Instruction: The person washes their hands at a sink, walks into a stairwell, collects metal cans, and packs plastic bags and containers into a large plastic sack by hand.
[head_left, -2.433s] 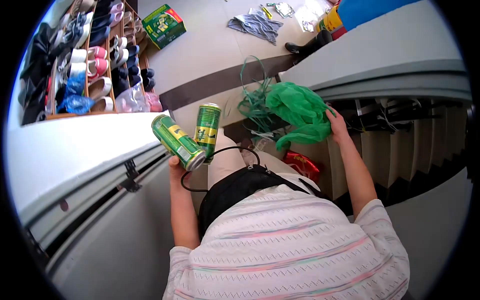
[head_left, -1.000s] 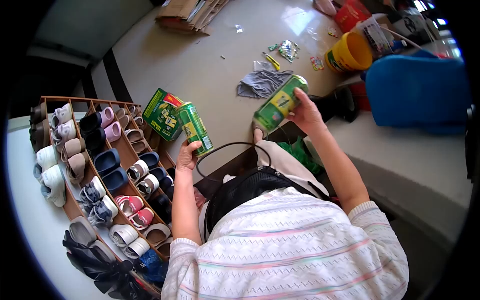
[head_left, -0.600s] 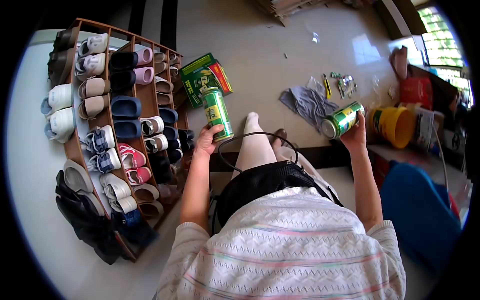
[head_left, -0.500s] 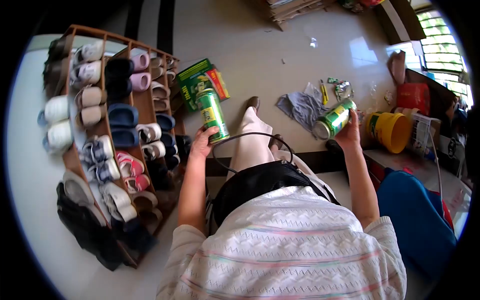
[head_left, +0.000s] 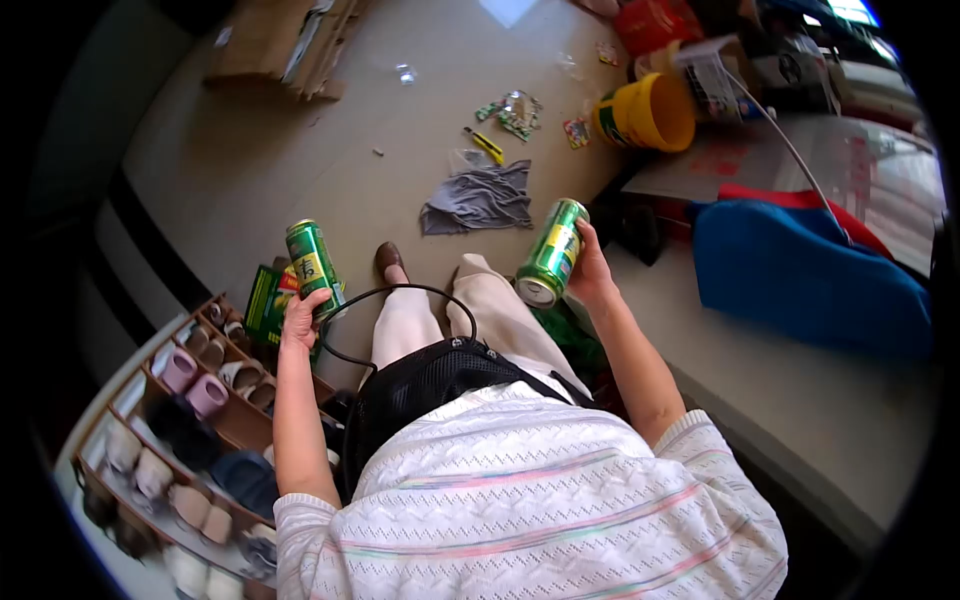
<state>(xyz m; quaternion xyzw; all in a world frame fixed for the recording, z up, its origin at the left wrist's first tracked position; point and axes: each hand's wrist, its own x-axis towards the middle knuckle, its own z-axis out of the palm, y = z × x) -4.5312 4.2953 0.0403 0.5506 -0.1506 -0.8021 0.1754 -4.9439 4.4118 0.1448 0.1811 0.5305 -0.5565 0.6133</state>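
Observation:
My left hand (head_left: 304, 318) is wrapped round the lower part of a tall green drink can (head_left: 312, 262), which stands nearly upright with its top away from me. A second green can (head_left: 553, 252) is tilted in my right hand (head_left: 592, 262), its silver bottom turned toward me. The fingers of that hand are partly hidden behind the can. Behind the left can, a green and red box (head_left: 266, 305) shows in part. A black cable loop (head_left: 400, 289) runs up from the black waist bag (head_left: 440, 385) between my hands.
Ahead on the floor lie a grey cloth (head_left: 478, 200), a yellow utility knife (head_left: 485, 145) and crumpled wrappers (head_left: 517, 112). A yellow bucket (head_left: 660, 112) lies on its side at the right, near a blue cushion-like thing (head_left: 800, 275). Flattened cardboard (head_left: 270, 45) is far left; a shoe rack (head_left: 245, 425) is near left.
My view and body have turned to the right, so the shoe rack slid to the lower left. Both cans remain in my hands.

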